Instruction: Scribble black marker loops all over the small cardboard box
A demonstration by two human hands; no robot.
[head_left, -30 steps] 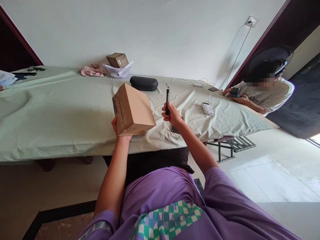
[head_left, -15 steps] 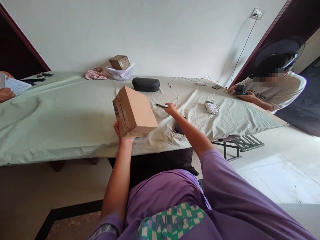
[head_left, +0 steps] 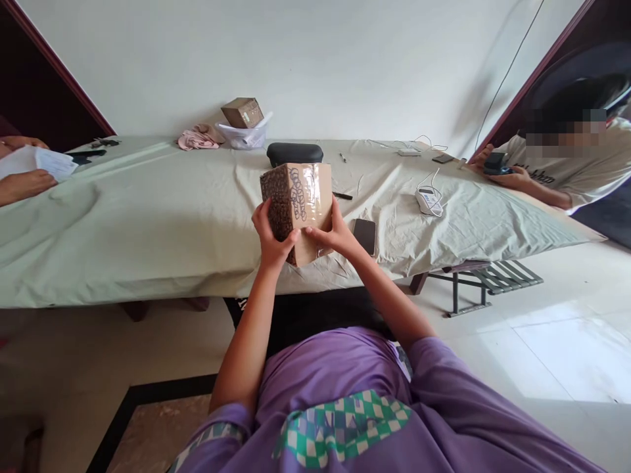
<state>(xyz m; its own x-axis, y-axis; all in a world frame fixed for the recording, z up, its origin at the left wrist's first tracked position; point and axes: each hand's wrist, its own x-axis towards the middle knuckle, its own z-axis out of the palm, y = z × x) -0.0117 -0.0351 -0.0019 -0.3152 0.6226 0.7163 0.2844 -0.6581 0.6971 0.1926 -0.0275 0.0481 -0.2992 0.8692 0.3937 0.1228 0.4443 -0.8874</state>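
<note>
Since the last frames, right hand (head_left: 339,235) has left the black pen (head_left: 344,196) and joined left hand (head_left: 276,244) on the large cardboard box (head_left: 306,213); box now turned, its scribbled, taped side in view.

Left to right: two hands of another person (head_left: 29,187) with white paper sheets (head_left: 42,163); one crumpled pink cloth (head_left: 198,137), soft, folded; one translucent plastic tub (head_left: 245,136) bearing a smaller brown box (head_left: 243,113). Boxes: two.

Large box held up near the front edge of the wrinkled pale-green tablecloth (head_left: 123,223). Left fingers spread and clamped on its dark-scribbled side, right fingers on the opposite side, both thumbs on the glossy taped face. One rounded black case (head_left: 294,154) behind it.

Pen: one, slim, lying just right of the box. Then one flat, rectangular phone (head_left: 365,236); one white power strip (head_left: 430,201) with looped cable; one seated person (head_left: 557,164) holding a dark device (head_left: 497,164).
</note>
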